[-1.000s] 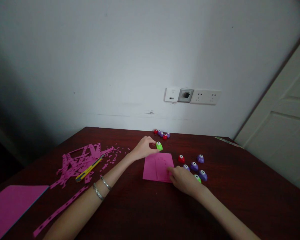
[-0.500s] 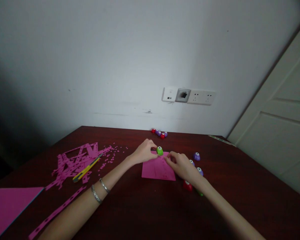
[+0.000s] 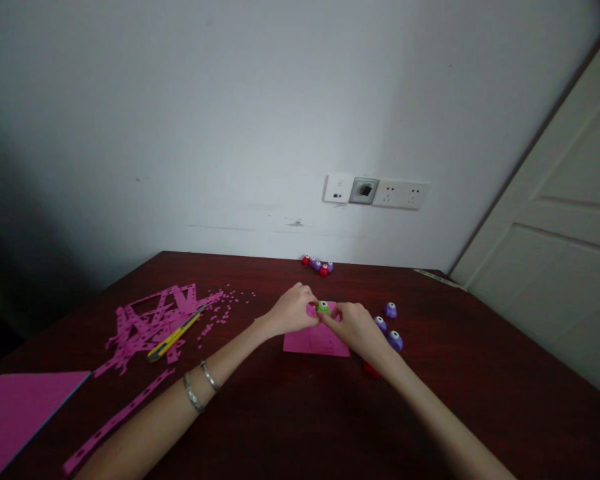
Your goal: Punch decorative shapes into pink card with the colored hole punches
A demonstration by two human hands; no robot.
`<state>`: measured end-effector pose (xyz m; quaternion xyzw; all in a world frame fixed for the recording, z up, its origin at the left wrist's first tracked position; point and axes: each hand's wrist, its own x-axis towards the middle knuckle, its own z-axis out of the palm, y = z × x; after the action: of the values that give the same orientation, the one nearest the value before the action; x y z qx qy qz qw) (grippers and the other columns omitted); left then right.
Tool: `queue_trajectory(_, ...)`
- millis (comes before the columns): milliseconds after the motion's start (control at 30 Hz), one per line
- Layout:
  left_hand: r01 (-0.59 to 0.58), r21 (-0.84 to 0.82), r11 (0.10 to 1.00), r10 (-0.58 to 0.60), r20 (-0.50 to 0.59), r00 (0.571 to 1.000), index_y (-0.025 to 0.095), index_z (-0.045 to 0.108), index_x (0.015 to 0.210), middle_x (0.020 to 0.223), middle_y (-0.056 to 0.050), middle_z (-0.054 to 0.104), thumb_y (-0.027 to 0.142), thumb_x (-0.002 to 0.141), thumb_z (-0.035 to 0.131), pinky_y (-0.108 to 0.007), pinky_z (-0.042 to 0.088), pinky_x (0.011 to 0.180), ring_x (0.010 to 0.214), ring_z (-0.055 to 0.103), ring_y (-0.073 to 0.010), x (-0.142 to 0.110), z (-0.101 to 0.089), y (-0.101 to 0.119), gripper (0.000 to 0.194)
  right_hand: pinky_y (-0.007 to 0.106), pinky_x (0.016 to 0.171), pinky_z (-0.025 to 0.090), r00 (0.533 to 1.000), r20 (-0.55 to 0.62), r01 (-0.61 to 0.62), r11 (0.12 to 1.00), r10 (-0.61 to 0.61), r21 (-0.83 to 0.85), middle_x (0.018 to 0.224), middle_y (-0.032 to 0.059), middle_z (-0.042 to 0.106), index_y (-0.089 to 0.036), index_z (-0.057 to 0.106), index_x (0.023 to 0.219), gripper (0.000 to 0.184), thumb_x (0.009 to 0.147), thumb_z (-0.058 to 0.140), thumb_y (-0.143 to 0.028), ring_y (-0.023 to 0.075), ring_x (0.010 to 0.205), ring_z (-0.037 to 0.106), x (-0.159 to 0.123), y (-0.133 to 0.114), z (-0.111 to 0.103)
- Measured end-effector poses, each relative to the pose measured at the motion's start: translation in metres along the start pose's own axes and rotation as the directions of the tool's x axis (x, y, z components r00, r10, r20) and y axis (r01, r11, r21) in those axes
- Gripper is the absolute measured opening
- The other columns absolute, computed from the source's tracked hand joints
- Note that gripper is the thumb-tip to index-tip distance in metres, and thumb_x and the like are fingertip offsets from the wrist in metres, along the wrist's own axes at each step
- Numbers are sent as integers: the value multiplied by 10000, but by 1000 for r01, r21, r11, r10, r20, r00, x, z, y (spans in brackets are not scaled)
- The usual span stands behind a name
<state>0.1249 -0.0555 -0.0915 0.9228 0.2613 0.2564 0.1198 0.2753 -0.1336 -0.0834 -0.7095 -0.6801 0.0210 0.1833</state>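
Observation:
A small green paper punch (image 3: 323,307) sits at the far edge of a pink paper square (image 3: 314,341) on the dark red table (image 3: 290,427). My left hand (image 3: 293,311) is closed on the punch from the left. My right hand (image 3: 357,328) meets it from the right, fingers curled against the punch and the paper's edge. Three purple punches (image 3: 390,325) lie just right of my right hand, and a red punch (image 3: 371,369) peeks out under my right wrist.
Pink paper strips and punched bits (image 3: 155,320) litter the left side, with a yellow utility knife (image 3: 174,334) among them. A pink sheet stack (image 3: 20,410) lies at the near left corner. More small punches (image 3: 317,265) sit by the wall, under wall sockets (image 3: 375,192).
My right hand has moved from the paper's near corner up to the green punch. My left hand has brought the punch down onto the paper's far edge. The view shifted slightly.

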Motion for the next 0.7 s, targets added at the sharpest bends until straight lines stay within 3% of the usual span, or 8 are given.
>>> queue_trajectory(467, -50, 80, 996, 50, 4, 999, 164, 643, 709, 766, -41, 569, 275, 700, 624, -278, 399, 712, 773, 484, -163, -4, 6, 0, 114, 238, 523, 329, 998, 56, -17, 999, 16, 27, 562, 92, 645, -161, 628, 559, 361, 811, 483, -377, 177, 565, 589, 3, -5, 2)
queue_trajectory(700, -9, -6, 1000, 10, 62, 998, 177, 678, 859, 861, -60, 611, 440, 724, 630, -301, 403, 790, 843, 523, -179, -1, 5, -8, 300, 254, 524, 319, 998, 25, -57, 998, 58, -42, 660, 110, 674, -156, 647, 640, 335, 818, 473, -380, 202, 621, 612, -1, 0, -5)
